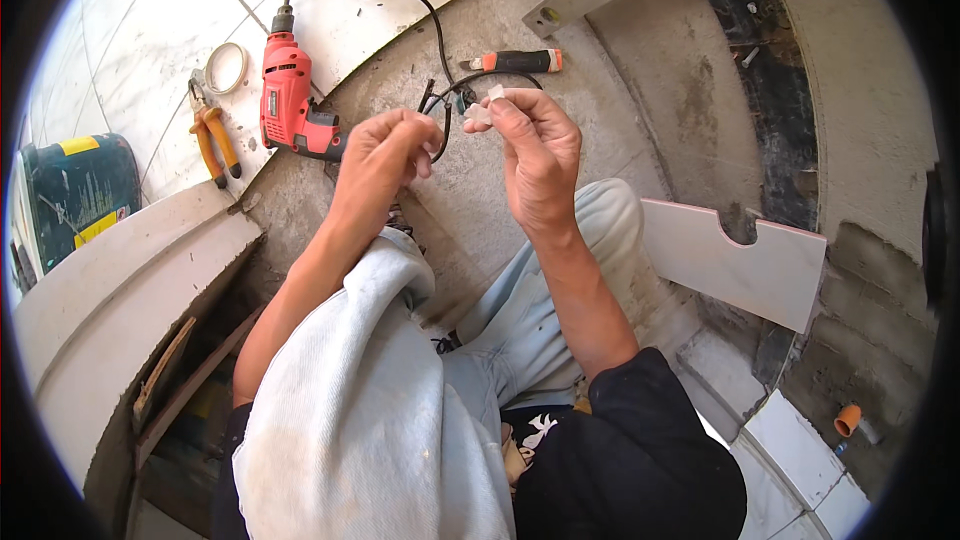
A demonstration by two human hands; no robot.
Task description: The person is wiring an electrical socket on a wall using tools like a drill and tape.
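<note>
My left hand [385,145] grips the black cable [443,110] above the concrete floor [480,210] — my right hand [535,145] pinches a small pale piece [480,112] beside it. Red drill [290,95] and orange pliers [213,140] lie left; open floor lies ahead — a notched tile [740,260] at right.

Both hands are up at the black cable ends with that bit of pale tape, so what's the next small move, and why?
Probably bring the pale tape piece, pinched in the right hand, down onto the black cable ends that the left hand holds. The tape is free at the fingertips and sits right beside the cable, apparently not yet wrapped on it.
</note>
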